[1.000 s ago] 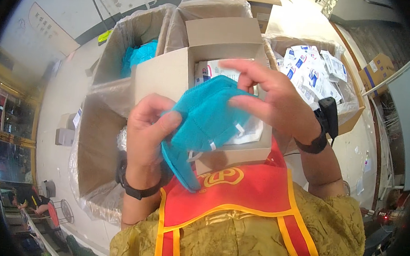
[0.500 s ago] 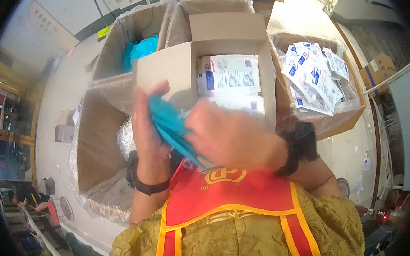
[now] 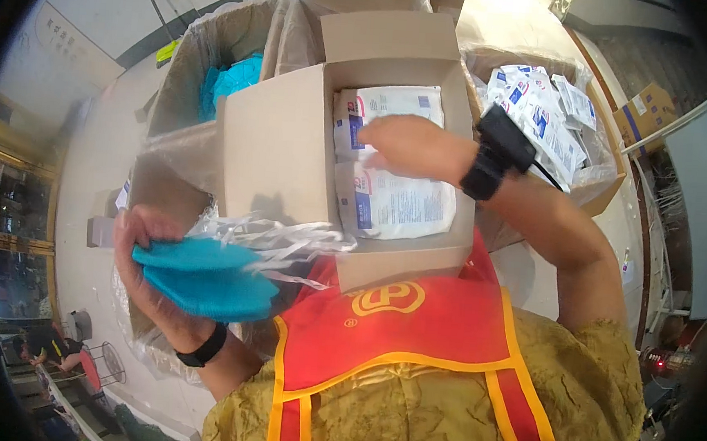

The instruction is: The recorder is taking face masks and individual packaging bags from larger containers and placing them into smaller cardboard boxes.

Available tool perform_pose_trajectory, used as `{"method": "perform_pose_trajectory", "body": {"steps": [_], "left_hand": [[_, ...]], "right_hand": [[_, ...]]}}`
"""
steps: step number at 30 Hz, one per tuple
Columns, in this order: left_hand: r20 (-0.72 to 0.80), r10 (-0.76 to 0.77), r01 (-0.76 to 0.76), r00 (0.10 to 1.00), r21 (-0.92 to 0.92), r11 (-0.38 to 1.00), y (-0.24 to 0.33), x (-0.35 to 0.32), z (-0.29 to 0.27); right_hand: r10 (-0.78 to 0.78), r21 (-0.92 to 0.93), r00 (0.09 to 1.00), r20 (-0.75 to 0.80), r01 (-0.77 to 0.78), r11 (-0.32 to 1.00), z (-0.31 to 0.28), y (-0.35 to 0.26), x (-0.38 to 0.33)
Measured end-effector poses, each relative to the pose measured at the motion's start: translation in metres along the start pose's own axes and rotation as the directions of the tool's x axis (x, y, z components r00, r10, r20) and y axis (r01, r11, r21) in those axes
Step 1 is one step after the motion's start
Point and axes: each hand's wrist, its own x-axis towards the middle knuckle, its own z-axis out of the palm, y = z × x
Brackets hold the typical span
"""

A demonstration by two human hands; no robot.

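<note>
While left hand point(image 3: 153, 276) clenches folded teal fabric piece point(image 3: 202, 279) with white ties beside open cardboard box point(image 3: 273, 145), right hand point(image 3: 412, 147) lies fingers loose on white sealed packets point(image 3: 392, 203) inside, grasping nothing; judged midway: teal piece not yet set down; further teal pieces point(image 3: 232, 81) wait in lined carton behind.

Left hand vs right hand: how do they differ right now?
The left hand grips a folded blue item with white ties, low beside the box. The right hand holds nothing visible, reaching into the box over white packets. Both wear black wristbands.
</note>
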Motion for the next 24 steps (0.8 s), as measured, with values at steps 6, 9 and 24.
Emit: {"method": "perform_pose_trajectory", "body": {"steps": [6, 9, 24], "left_hand": [[-0.016, 0.122, -0.11, 0.992, 0.33, 0.938, 0.0, -0.008, 0.005], [0.045, 0.056, -0.07, 0.997, 0.42, 0.905, -0.01, -0.007, 0.002], [0.479, -0.216, -0.105, 0.851, 0.558, 0.823, -0.057, -0.028, 0.085]], "right_hand": [[-0.055, -0.099, 0.996, 0.07, 0.062, 0.993, 0.025, -0.003, -0.01], [-0.092, 0.137, 0.995, -0.032, 0.095, 0.986, 0.015, -0.023, -0.029], [-0.215, 0.032, 0.885, -0.413, 0.25, 0.968, -0.065, -0.065, -0.077]]}}
